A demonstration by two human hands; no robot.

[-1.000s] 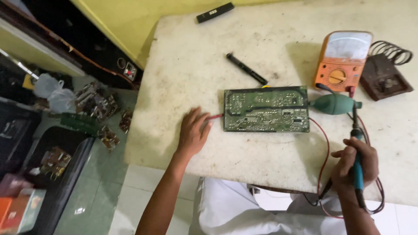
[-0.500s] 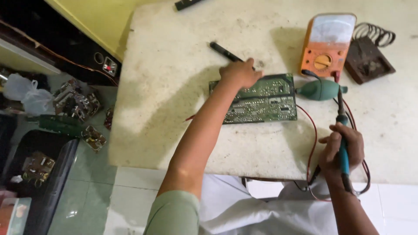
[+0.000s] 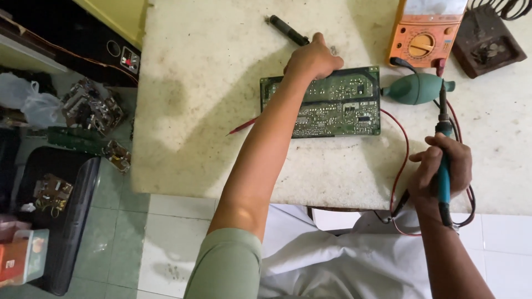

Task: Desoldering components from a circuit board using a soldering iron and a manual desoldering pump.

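— Where is my left hand (image 3: 313, 58) relative to the circuit board (image 3: 324, 103)?
— It rests on the board's far left edge, fingers curled over it.
— And my right hand (image 3: 443, 169)?
— Near-right of the board, closed around the blue-handled soldering iron (image 3: 443, 149), tip pointing away from me.
— What else lies near the board?
— Green blower bulb (image 3: 417, 88) just right; orange multimeter (image 3: 424, 33) far-right; black probe (image 3: 288, 30) beyond.

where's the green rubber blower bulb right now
In the head view, the green blower bulb lies on the table's right side, just right of the circuit board and below the orange multimeter.
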